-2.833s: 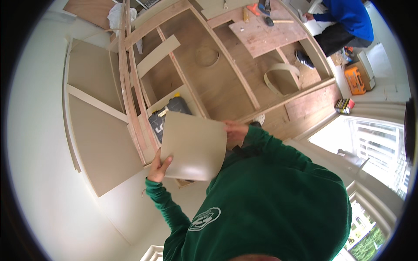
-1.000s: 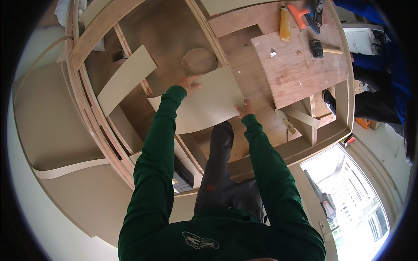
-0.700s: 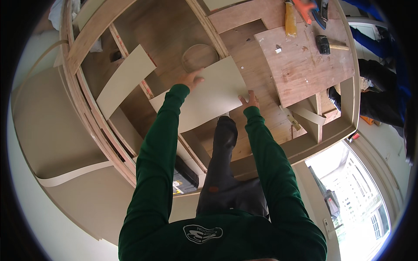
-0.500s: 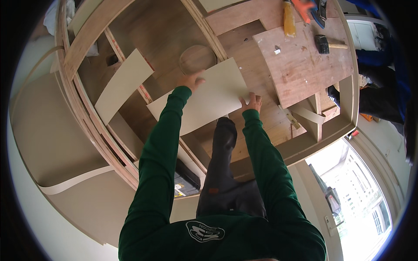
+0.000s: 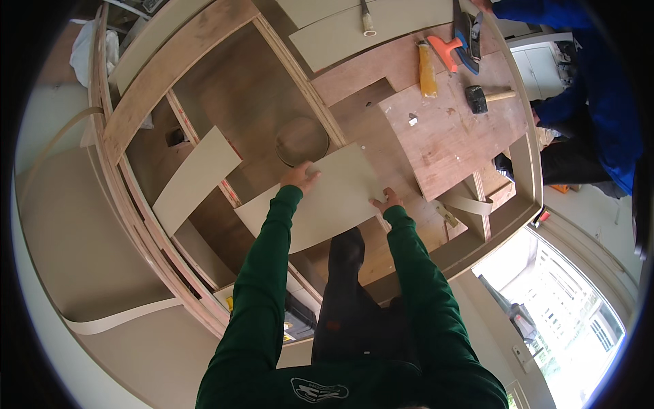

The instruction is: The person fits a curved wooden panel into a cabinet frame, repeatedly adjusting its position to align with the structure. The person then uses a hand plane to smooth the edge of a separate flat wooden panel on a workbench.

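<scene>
A beige laminate sheet (image 5: 317,201) lies flat across a plywood cabinet frame (image 5: 225,102), beside a round hole (image 5: 301,140) in the wood. My left hand (image 5: 300,176) rests on the sheet's far edge near the hole. My right hand (image 5: 388,200) presses on the sheet's right edge. Both arms wear green sleeves and reach forward over my dark trouser leg (image 5: 344,259).
A plywood top (image 5: 449,136) to the right carries a rubber mallet (image 5: 487,97), a yellow tube (image 5: 426,68) and an orange-handled tool (image 5: 446,51). A person in blue (image 5: 599,88) stands at far right. Another beige strip (image 5: 194,177) leans left. A window (image 5: 565,307) is lower right.
I went from holding the sheet up near my chest to laying it on the frame with both arms stretched out. In the last second it slid slightly further onto the frame.
</scene>
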`<state>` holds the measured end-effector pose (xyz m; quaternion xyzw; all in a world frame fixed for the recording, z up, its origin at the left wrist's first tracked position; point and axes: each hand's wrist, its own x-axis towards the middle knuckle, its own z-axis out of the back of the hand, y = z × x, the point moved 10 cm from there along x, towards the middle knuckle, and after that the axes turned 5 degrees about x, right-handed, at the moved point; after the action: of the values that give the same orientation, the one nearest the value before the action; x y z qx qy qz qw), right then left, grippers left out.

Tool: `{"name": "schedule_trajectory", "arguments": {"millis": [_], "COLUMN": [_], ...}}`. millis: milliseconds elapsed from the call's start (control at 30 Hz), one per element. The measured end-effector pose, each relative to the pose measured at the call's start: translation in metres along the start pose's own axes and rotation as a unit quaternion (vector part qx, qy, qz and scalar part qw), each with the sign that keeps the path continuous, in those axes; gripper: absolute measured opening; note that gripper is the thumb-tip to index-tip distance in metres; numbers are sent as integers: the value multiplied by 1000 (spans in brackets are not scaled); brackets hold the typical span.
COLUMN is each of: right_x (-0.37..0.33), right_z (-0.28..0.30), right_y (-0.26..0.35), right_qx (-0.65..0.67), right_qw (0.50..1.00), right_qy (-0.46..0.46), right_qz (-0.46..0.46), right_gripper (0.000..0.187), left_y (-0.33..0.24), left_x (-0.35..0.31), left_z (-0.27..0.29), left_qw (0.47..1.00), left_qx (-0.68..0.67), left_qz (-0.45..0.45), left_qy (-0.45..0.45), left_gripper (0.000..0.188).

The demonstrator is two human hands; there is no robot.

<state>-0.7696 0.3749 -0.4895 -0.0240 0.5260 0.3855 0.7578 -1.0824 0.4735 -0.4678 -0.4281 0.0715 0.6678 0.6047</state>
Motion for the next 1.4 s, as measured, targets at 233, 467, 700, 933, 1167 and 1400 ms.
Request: {"name": "schedule_trajectory", "arguments": {"millis": [233,467,700,933,1167,1400], "right_x": [-164,-308,-377,-342,-212,6], "right_z": [-17,-23,1,61,144,274], "right_y": [94,174,230,220,203,189], "right_qx": [362,401,368,295,226,-1], "right_qw": [902,856,789,814,877,970], "right_qy": [237,319,460,420,347,21], "right_qz": [12,74,173,273,244,242], "right_gripper": [53,55,58,54,43,30], "left_y": [1,-21,-93,-174,-285,-291], "left_x": [-132,-285,-353,-330,-228,-174], "left_z": [143,266,312,321,319,295], "left_qw": [958,952,936,934,930,942], "left_qx": [10,20,-37,65,252,286], "left_qz": [44,30,-93,-25,-32,-9], "left_qy": [-282,-305,-337,-350,-266,-177], "left_gripper": [43,48,44,50,47,51]}}
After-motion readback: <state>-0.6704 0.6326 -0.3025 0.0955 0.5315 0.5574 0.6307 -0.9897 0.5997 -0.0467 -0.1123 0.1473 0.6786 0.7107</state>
